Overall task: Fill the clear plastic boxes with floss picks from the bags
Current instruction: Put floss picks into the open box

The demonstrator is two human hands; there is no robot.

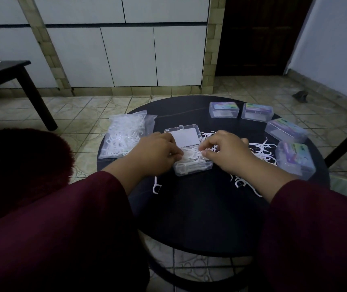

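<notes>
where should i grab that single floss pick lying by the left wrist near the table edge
Pinch the straight handle of the lone floss pick from above with thumb and forefinger. It lies flat on the dark table, apart from the open box, so its thin stem is probably easiest to lift; the forked end looks fiddlier to hold.

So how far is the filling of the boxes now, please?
Done, it seems: four closed boxes along the right edge of the table. In hand: the open box, where the left hand and right hand arrange picks. Left: the loose picks at right, one stray pick, and the bag.
</notes>
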